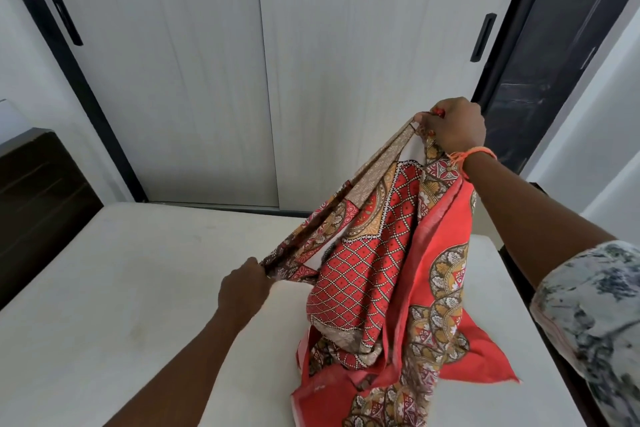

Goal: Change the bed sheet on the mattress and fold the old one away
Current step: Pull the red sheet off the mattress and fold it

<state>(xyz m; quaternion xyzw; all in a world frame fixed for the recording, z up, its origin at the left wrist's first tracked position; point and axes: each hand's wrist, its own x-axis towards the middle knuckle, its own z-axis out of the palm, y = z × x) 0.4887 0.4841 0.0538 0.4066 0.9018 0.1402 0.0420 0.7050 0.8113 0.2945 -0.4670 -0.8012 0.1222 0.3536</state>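
Note:
A red patterned bed sheet (pixel 374 270) hangs bunched above a bare white mattress (pixel 121 288), its lower end piled on the mattress near the front right. My right hand (pixel 453 125) grips one gathered edge high up, at about chest height. Lower and to the left, my left hand (pixel 242 291) grips another part of the same edge. The cloth stretches taut between the two hands and droops below them in folds. An orange thread band is round my right wrist.
A pale sliding wardrobe (pixel 242 62) with two black handles stands just behind the mattress. A dark wooden headboard (pixel 38 194) is at the left. A black door frame (pixel 540 45) and white wall are on the right.

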